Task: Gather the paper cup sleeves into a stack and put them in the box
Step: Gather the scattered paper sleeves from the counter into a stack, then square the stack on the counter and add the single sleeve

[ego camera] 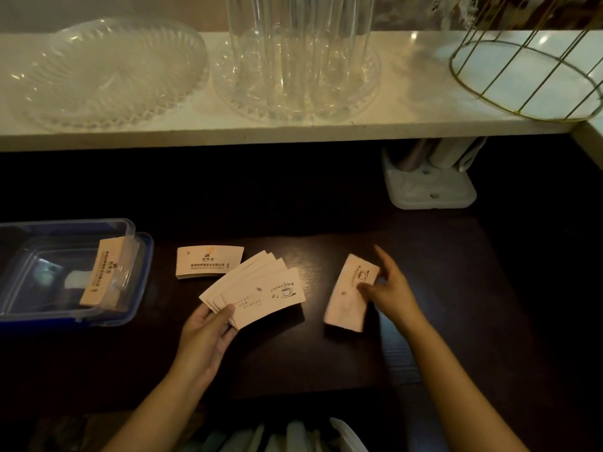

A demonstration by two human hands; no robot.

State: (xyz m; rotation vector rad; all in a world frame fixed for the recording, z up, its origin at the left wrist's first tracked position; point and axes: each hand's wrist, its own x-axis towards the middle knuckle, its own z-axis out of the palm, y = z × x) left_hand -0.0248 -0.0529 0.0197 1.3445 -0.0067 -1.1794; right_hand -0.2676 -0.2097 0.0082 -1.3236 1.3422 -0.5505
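Observation:
My left hand [206,334] holds a fanned bunch of several paper cup sleeves [261,290] just above the dark table, thumb on top. My right hand [390,288] grips the right edge of another pile of sleeves [349,296] that stands tilted on the table. A third small pile of sleeves [208,262] lies flat behind the fan. The clear plastic box [137,256] with a blue rim sits at the left and has a bundle of sleeves [104,275] leaning on edge inside it.
A white shelf [408,102] runs across the back with a clear glass dish [104,73], tall clear glasses on a tray [297,60] and a gold wire basket [528,76]. A white holder [427,187] stands under the shelf at the right. Pale items [293,435] lie along the near edge.

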